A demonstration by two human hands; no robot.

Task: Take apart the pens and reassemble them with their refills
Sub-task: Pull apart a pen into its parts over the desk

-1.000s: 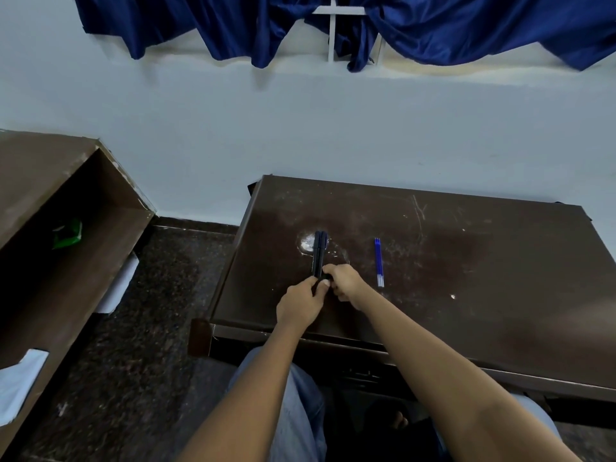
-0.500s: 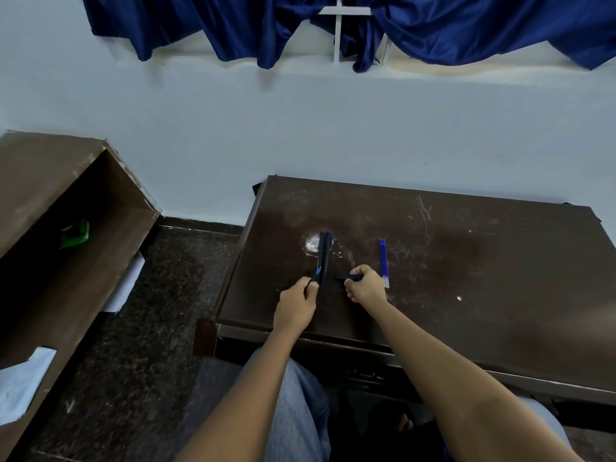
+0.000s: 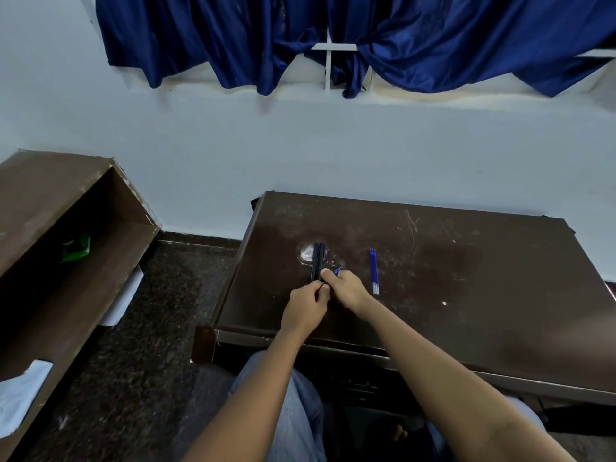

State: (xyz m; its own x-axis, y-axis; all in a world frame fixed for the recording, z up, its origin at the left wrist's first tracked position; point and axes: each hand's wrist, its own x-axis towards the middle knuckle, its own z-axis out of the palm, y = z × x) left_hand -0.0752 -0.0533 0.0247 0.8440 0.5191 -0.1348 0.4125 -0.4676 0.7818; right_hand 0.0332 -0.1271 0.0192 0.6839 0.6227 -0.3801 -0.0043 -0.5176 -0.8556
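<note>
Head view shows your left hand [image 3: 305, 308] and right hand [image 3: 346, 288] meeting at the near end of the dark pens [image 3: 318, 260], fingers curled and pinching them. The pens lie side by side on the surface [image 3: 466, 295], pointing away toward the wall, with the blue refills [image 3: 374, 271] parallel at their right.

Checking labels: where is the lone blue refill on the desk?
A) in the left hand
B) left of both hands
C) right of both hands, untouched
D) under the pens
C: the refill lies on the desk right of the right hand, a gap between them.
</note>
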